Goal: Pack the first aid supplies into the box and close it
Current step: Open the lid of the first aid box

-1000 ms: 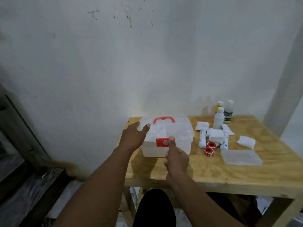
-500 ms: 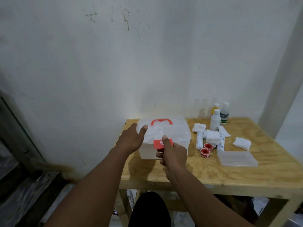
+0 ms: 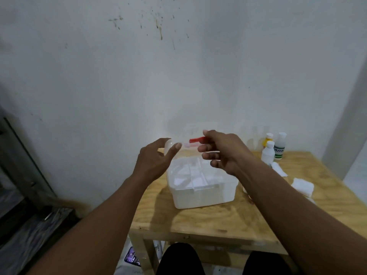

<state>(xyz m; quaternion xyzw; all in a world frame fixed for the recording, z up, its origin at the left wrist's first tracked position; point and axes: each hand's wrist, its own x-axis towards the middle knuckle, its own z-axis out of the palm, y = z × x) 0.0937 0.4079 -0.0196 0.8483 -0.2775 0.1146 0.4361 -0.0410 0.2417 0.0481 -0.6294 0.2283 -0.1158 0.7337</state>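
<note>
The clear plastic first aid box [image 3: 202, 195] stands on the wooden table [image 3: 208, 221], its white inner tray showing from above. Its transparent lid [image 3: 185, 145] is swung up toward the wall, and the red latch [image 3: 195, 140] is at its raised edge. My left hand [image 3: 154, 160] grips the lid's left corner between thumb and fingers. My right hand [image 3: 222, 151] holds the lid's raised edge beside the red latch. To the right stand three small bottles [image 3: 268, 153], with white gauze pads [image 3: 302, 186] lying in front of them. My right forearm hides the other supplies.
A white wall rises directly behind the table. A dark frame [image 3: 21, 161] leans at the left, beyond the table's left edge. My dark-trousered knees [image 3: 178, 259] are under the front edge, and a phone [image 3: 132, 259] lies on the floor.
The latch was released and the lid has swung up from shut to open. Both hands rose with it. My head has come closer to the table.
</note>
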